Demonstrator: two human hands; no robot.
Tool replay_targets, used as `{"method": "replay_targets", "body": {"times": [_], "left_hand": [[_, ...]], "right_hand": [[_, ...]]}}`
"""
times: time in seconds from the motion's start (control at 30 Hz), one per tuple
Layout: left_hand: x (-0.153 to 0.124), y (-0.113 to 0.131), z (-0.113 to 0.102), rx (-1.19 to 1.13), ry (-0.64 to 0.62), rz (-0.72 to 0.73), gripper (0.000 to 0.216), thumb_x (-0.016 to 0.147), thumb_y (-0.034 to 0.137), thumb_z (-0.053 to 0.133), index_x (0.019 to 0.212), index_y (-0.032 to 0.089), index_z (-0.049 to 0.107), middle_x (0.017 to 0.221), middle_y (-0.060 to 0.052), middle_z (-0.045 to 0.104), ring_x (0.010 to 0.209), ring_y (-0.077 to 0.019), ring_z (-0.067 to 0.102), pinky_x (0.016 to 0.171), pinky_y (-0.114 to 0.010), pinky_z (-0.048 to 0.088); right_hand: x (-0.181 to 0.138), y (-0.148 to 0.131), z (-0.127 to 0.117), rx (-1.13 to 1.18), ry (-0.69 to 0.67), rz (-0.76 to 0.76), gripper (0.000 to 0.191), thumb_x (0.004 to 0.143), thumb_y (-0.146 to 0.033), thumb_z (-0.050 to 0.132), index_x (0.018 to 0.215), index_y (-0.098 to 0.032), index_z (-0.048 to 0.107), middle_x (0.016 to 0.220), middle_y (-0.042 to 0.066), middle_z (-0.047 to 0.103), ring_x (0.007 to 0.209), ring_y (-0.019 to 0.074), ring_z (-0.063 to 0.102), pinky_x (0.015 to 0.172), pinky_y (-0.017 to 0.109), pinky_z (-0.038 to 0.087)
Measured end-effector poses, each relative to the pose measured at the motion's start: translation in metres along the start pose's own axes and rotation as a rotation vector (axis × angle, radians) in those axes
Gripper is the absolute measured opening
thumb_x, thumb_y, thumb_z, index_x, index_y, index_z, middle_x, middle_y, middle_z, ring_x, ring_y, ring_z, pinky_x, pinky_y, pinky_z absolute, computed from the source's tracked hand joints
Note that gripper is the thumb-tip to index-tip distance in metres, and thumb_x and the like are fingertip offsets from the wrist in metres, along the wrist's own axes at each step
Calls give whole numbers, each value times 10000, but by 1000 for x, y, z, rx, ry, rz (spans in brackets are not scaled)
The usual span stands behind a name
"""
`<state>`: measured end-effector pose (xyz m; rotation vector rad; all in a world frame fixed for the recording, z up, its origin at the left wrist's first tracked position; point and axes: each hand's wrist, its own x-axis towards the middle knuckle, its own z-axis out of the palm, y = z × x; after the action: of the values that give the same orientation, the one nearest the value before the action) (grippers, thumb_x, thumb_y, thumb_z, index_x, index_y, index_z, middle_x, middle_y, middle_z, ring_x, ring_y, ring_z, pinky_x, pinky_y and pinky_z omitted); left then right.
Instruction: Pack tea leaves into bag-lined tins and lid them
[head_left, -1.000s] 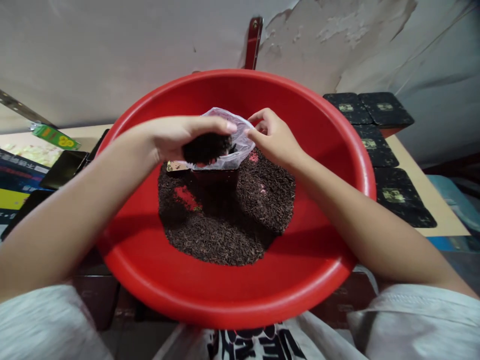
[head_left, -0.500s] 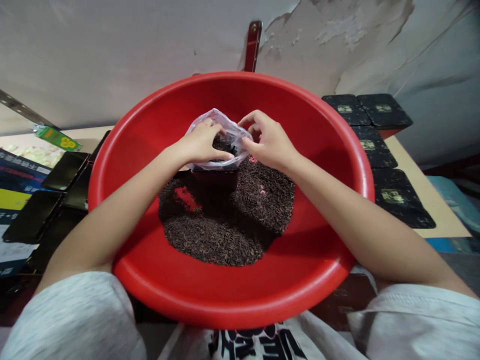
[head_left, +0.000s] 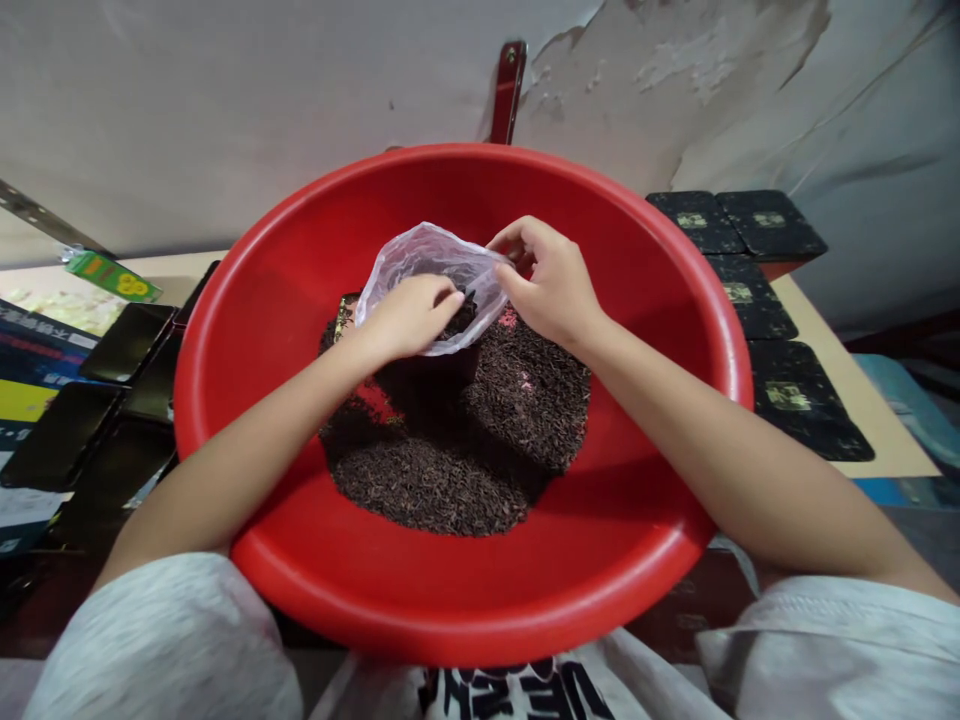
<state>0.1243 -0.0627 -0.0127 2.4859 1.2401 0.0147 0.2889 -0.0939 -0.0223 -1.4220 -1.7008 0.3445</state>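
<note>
Left hand (head_left: 409, 315) has dropped from above the bag into the clear plastic bag (head_left: 431, 262), fingers curled, apparently pressing down the dark loose tea (head_left: 457, 440). Right hand (head_left: 551, 285) pinches the bag rim open. Step: filling; next scoop needs the mouth kept open.

Little can be read. The green tag (head_left: 112, 276) at the left edge, beside the red basin, bears yellow figures that look like "88". The white shirt (head_left: 510, 690) at the bottom edge carries large black letters, cut off and seen upside down, roughly "JE". The pale labels on the black tins (head_left: 772, 222) are too small to read
</note>
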Motion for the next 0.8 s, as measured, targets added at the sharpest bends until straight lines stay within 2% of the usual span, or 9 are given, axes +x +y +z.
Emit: {"method": "replay_targets", "body": {"times": [0.07, 0.17, 0.2, 0.27, 0.37, 0.47, 0.53, 0.67, 0.8], "left_hand": [[1, -3, 2, 61, -47, -50, 531, 910, 429, 283, 1196, 83, 567, 1292, -179, 548, 1212, -276, 504, 1024, -401, 366], [3, -5, 5, 126, -335, -56, 655, 916, 480, 226, 1390, 48, 359, 1489, -202, 282, 1391, -300, 253, 1094, -451, 260], [5, -6, 5, 130, -367, -44, 644, 919, 458, 222, 1403, 49, 337, 1503, -190, 253, 1403, -285, 223, 1104, -436, 243], [6, -11, -2, 123, -291, -20, 563, 900, 388, 291, 1338, 71, 447, 1445, -161, 388, 1349, -254, 347, 1085, -365, 281], [-2, -22, -20, 75, -199, -38, 443, 850, 396, 386, 1085, 127, 646, 1135, -101, 657, 1043, -226, 600, 914, -292, 421], [-15, -32, -37, 19, -430, -6, 457, 788, 521, 467, 1018, 184, 673, 1011, -44, 694, 912, -212, 616, 798, -269, 442], [-21, -35, -43, 51, -490, 32, 430, 705, 472, 592, 1037, 210, 667, 1023, -25, 690, 913, -203, 604, 787, -252, 426], [-23, -34, -47, 191, -242, -20, 260, 773, 282, 499, 895, 169, 699, 854, -59, 696, 754, -163, 599, 712, -247, 402], [-29, -32, -58, 203, -18, 13, 301, 819, 301, 433, 829, 166, 702, 724, -57, 663, 653, -150, 568, 651, -262, 369]], "right_hand": [[0, 1, 0, -1, 13, 11, 108, 764, -173, 502, 846, -209, 562, 777, 22, 561, 741, 159, 515, 713, 344, 433], [0, 1, 0, 1, 31, 11, 103, 770, -172, 494, 840, -214, 557, 794, 25, 567, 765, 170, 524, 732, 361, 444], [-1, 0, 1, -1, 38, 8, 105, 772, -168, 491, 840, -214, 556, 800, 26, 568, 772, 173, 527, 738, 366, 447], [-2, 0, 0, -7, 52, 4, 105, 779, -158, 487, 837, -212, 555, 797, 27, 566, 775, 174, 531, 739, 370, 453], [-1, 1, -1, 7, 69, 3, 90, 783, -144, 495, 820, -202, 552, 771, 22, 562, 747, 163, 540, 726, 364, 467], [1, 7, -1, 41, 98, -22, 50, 793, -165, 517, 807, -200, 550, 757, 10, 567, 740, 153, 553, 725, 356, 484], [3, 14, -1, 63, 127, -40, 23, 808, -205, 534, 815, -203, 555, 756, 7, 575, 747, 150, 561, 716, 345, 495], [6, 21, 0, 82, 159, -47, 53, 835, -261, 553, 833, -208, 559, 752, 4, 589, 730, 142, 573, 698, 334, 507], [6, 14, 0, 102, 214, -35, 46, 847, -250, 553, 831, -207, 553, 783, -5, 613, 724, 131, 588, 723, 335, 514]]}}
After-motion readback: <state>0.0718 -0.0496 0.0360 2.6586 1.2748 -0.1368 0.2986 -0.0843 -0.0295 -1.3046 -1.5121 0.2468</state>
